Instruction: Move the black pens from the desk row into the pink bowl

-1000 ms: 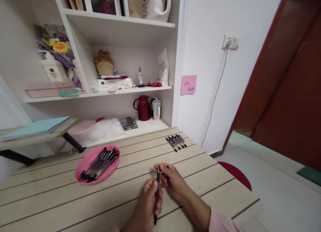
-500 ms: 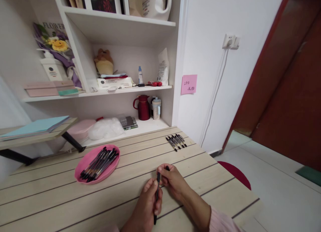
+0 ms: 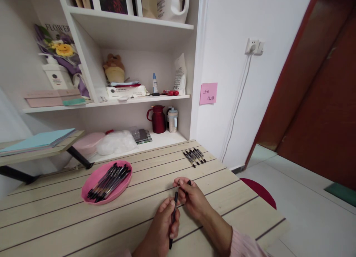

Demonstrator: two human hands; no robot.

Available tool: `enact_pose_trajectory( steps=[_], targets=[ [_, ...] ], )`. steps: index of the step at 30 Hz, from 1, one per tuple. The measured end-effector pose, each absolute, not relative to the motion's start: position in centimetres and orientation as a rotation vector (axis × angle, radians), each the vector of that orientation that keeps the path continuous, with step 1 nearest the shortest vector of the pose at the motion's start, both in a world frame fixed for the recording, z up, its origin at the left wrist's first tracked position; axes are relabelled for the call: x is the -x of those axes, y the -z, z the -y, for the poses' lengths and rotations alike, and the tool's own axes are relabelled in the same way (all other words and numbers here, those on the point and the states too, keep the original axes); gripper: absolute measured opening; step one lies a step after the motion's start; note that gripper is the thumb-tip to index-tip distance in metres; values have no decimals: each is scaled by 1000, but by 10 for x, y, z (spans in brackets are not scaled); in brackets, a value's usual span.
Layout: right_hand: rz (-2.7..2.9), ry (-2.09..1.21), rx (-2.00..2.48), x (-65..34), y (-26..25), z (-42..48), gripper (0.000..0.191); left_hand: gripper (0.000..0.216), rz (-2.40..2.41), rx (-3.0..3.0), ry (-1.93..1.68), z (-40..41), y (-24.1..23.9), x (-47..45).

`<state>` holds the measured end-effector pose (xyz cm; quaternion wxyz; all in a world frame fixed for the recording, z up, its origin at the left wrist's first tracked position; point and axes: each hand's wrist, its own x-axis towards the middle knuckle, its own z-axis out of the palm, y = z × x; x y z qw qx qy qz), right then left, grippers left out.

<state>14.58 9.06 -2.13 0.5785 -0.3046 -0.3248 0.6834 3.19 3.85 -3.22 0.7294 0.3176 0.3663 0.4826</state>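
Note:
My left hand (image 3: 166, 218) is closed around the barrel of a black pen (image 3: 173, 214), which stands tilted with its lower end poking out below the fingers. Just above it, my right hand (image 3: 190, 196) pinches at the pen's upper end, where a thin, light piece shows between the fingertips. A small black pen part (image 3: 189, 182) sticks out of the right fingers; its kind is mostly hidden. Left of the hands, a pink tray (image 3: 85, 188) holds a pile of pens (image 3: 109, 183). Beyond the right hand, several shorter black pen pieces (image 3: 194, 157) lie in a row.
The striped wooden table (image 3: 133, 227) ends on the right above a dark red round stool (image 3: 258, 192). Along the back stands a white shelf (image 3: 150, 99) with a red jug (image 3: 158, 119) and a cup (image 3: 172, 120). A small raised stand (image 3: 63, 140) bears blue papers.
The right fingertips have drawn slightly up from the pen's upper end, and a thin, light piece now shows between. The left hand keeps its hold. The view has shifted slightly.

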Motion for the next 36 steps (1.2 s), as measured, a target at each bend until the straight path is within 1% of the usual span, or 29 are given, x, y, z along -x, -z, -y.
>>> enact_pose_trajectory(
  steps=[3,6,9,12,16,18,21,26,28,32,36],
  targets=[
    [742,-1426,847,-150,20,-95,31,22,-787,-637,-1092,-40,32,-31],
    [876,-1309,1051,-150,23,-93,26,15,-688,-467,-1214,-43,30,-30],
    [1142,-1308,1040,-145,27,-82,22,12,-574,-367,-1278,-48,28,-29],
    [1406,-1188,997,-138,32,-68,18,13,-548,-392,-1245,-50,27,-28],
    [1506,-1036,1063,-140,35,-62,13,14,-527,-399,-1212,-49,27,-26],
    [1517,-958,1137,-154,33,-66,11,18,-538,-368,-1182,-49,28,-23],
    [1573,-750,1309,-192,27,-80,9,26,-596,-328,-1123,-50,30,-20],
    [1767,-257,1829,-273,22,-108,4,22,-627,-353,-1087,-52,33,-19],
    [1835,-114,2002,-294,23,-115,3,20,-625,-361,-1087,-51,33,-19],
    [1926,25,2168,-311,31,-125,8,18,-640,-371,-1095,-50,33,-20],
    [1958,58,2211,-312,35,-132,10,17,-645,-378,-1099,-51,33,-20]
  ],
)
